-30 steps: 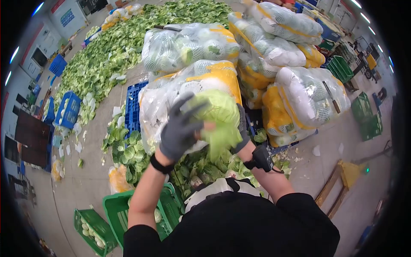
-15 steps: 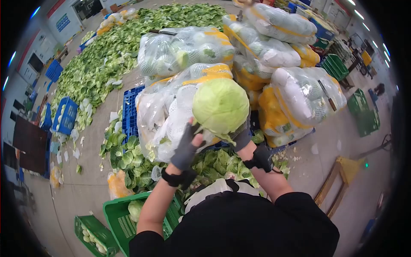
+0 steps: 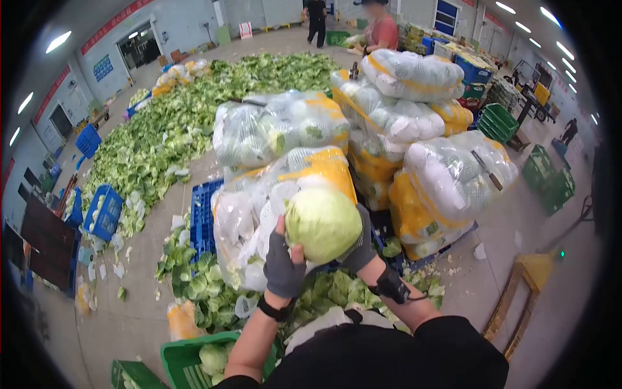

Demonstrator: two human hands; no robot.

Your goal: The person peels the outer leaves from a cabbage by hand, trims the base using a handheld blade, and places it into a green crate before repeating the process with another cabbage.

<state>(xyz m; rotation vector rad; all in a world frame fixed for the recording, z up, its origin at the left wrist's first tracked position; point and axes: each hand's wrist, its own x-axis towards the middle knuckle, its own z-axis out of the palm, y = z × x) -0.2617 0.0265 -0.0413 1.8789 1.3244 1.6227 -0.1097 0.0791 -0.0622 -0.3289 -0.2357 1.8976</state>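
Observation:
A pale green cabbage [image 3: 324, 224] is held up in front of me between both hands. My left hand [image 3: 285, 262], in a grey fingerless glove, presses its left side with the thumb and fingers. On the opposite side my right hand [image 3: 361, 243], gloved the same way, cups it, its fingers partly hidden behind the cabbage. Just beyond is a clear plastic bag of net-wrapped cabbages [image 3: 249, 217] with yellow bands. Below my hands lie loose cabbage leaves [image 3: 330, 292]. A green crate [image 3: 178, 360] with cabbages in it stands by my left forearm.
More bagged cabbages [image 3: 278, 126] are stacked ahead, with knives [image 3: 486, 170] on some bags. A blue pallet [image 3: 204, 214] shows at left. A wide heap of leaves [image 3: 162, 136] covers the floor behind. A yellow pallet jack [image 3: 518, 292] stands right. A person in red [image 3: 382, 29] is at the back.
My view has tilted up, showing more of the back wall and people. The left hand, earlier partly off the cabbage, now lies against its side. The cabbage looks turned.

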